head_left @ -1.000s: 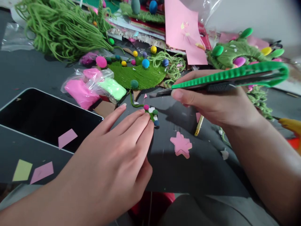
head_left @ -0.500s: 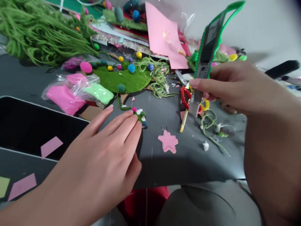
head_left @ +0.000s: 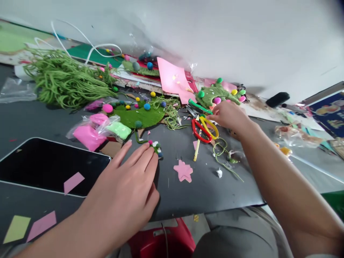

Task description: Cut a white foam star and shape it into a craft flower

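Observation:
My left hand (head_left: 126, 184) lies flat near the table's front, fingers stretched out, its fingertips touching a small piece with coloured pompoms (head_left: 156, 146). My right hand (head_left: 228, 116) reaches to the back right, fingers bent down at the end of a green tool (head_left: 200, 106) that now lies low over the table. Whether the fingers still grip it is hidden. Red-handled scissors (head_left: 201, 131) and yellow handles (head_left: 211, 128) lie just in front of that hand. Between my hands is a pink paper star (head_left: 184, 171).
A tablet (head_left: 53, 165) lies at left with a pink paper scrap on it. Behind are bagged pink clay (head_left: 90, 137), a green felt leaf (head_left: 134, 116), green yarn (head_left: 72, 80) and pink paper (head_left: 172, 77). A black object (head_left: 278, 99) stands at the back right.
My right hand has moved back and down, taking the green tool from upright to lying low among the items. The view has tilted up. My left hand stays on the small piece.

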`<state>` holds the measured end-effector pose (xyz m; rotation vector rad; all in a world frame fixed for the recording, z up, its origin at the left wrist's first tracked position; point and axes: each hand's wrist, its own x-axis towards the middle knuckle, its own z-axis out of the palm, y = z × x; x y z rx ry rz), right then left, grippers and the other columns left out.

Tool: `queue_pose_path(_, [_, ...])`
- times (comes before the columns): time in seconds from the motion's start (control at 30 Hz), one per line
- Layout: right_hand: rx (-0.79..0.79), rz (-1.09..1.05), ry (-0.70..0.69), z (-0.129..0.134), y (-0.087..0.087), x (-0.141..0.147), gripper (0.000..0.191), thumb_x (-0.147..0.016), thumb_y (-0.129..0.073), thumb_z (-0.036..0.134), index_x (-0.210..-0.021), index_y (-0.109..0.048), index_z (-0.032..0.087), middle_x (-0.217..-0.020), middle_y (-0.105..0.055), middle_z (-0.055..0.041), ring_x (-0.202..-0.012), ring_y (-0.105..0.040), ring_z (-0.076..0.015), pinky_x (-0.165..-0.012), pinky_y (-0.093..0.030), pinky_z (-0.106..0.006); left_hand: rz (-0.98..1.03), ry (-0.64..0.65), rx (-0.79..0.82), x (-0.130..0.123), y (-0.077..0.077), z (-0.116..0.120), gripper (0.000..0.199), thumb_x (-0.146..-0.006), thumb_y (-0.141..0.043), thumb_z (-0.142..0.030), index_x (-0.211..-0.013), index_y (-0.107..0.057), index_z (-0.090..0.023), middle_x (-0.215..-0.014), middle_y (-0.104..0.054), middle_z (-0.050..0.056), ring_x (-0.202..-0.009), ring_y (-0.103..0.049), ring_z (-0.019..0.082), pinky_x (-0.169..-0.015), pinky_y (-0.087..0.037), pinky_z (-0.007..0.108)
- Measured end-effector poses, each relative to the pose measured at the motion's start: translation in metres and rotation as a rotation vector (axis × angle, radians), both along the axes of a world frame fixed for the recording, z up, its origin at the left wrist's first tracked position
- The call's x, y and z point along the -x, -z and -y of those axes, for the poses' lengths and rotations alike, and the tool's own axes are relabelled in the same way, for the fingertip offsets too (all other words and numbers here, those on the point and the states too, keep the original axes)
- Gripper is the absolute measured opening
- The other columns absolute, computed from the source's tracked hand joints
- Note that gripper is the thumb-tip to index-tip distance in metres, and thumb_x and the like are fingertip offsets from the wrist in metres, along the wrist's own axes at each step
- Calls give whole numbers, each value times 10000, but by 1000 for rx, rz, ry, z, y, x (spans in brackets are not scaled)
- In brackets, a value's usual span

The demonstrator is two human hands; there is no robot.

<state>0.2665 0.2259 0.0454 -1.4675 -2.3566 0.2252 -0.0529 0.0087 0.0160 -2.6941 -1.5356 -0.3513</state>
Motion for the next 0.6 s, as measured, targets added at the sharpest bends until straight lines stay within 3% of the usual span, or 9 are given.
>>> queue_pose_path(0.1, [-61,158,104,24,-9,9,128,-828,-766,287,-853,-760,162,-859,-717,-139,-819,-621,-266,-725,-425,-378,1,3,6,1,0,0,515,-936,-439,-249,-1349,-676,-55,-1412,-681,193,-1385,-590,360,-1210,-406,652])
queue_pose_path(0.13, [-65,253,47,35,-14,12,175,-893,-688,288,-1001,-771,179,-1025,-733,-147,-918,-648,-281,-772,-450,-389,4,2,10,2,0,0,514,-935,-442,-247,-1354,-674,-60,-1415,-680,189,-1389,-587,358,-1211,-408,648])
queue_pose_path(0.23, [181,391,-312,71,-24,21,284,-956,-569,210,-1156,-766,252,-1079,-734,-76,-869,-681,-207,-726,-472,-331,12,-4,20,3,0,-1,512,-937,-442,-247,-1360,-672,-73,-1428,-674,176,-1410,-569,346,-1228,-393,625])
queue_pose_path(0.27, [194,449,-372,81,-24,24,334,-945,-566,168,-1204,-753,268,-1092,-730,-65,-863,-685,-198,-686,-453,-316,14,-5,24,4,0,-1,511,-938,-441,-248,-1359,-673,-73,-1429,-673,175,-1412,-567,344,-1231,-389,621])
queue_pose_path(0.33, [122,576,-453,96,-17,30,356,-932,-557,93,-1186,-751,250,-1050,-722,-58,-858,-693,-201,-634,-407,-309,16,-8,36,4,0,-1,511,-938,-440,-249,-1355,-673,-68,-1436,-668,177,-1415,-562,344,-1229,-386,621])
queue_pose_path(0.43, [-11,677,-554,101,-1,35,226,-909,-583,43,-1004,-735,181,-936,-712,-54,-820,-688,-204,-613,-369,-317,15,-9,55,4,0,-1,524,-935,-434,-248,-1367,-664,-60,-1450,-657,180,-1423,-552,347,-1226,-378,628])
queue_pose_path(0.6, [-174,590,-677,93,9,29,147,-952,-577,105,-877,-677,182,-798,-680,-38,-733,-640,-192,-622,-387,-321,18,-14,77,5,0,-1,529,-938,-420,-245,-1376,-662,-74,-1462,-652,166,-1437,-539,334,-1240,-354,613])
